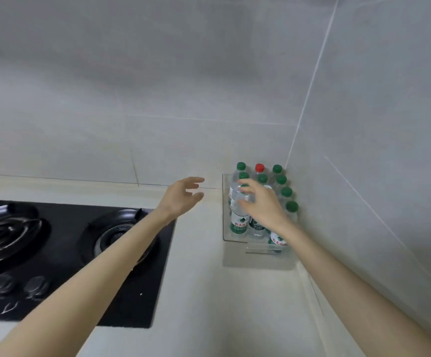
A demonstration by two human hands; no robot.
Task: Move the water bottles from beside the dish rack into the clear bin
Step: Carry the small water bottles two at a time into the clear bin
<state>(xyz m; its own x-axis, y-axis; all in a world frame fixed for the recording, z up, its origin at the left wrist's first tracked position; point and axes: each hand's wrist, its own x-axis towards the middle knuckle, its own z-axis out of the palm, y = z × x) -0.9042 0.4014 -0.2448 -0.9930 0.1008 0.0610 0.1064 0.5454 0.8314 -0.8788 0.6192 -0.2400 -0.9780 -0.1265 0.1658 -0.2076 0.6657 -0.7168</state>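
A clear bin [225,202] stands in the counter's far right corner against the tiled walls. Several water bottles [239,222] stand upright inside it, most with green caps and one at the back with a red cap [259,167]. My right hand [263,202] hovers over the front bottles with fingers spread, partly hiding them; whether it touches a cap I cannot tell. My left hand [183,195] is held in the air left of the bin, fingers apart, holding nothing. No dish rack is in view.
A black two-burner gas hob [137,292] with two knobs fills the counter's left side. Pale countertop [209,292] runs between the hob and the right wall. Grey tiled walls [157,99] close the back and right.
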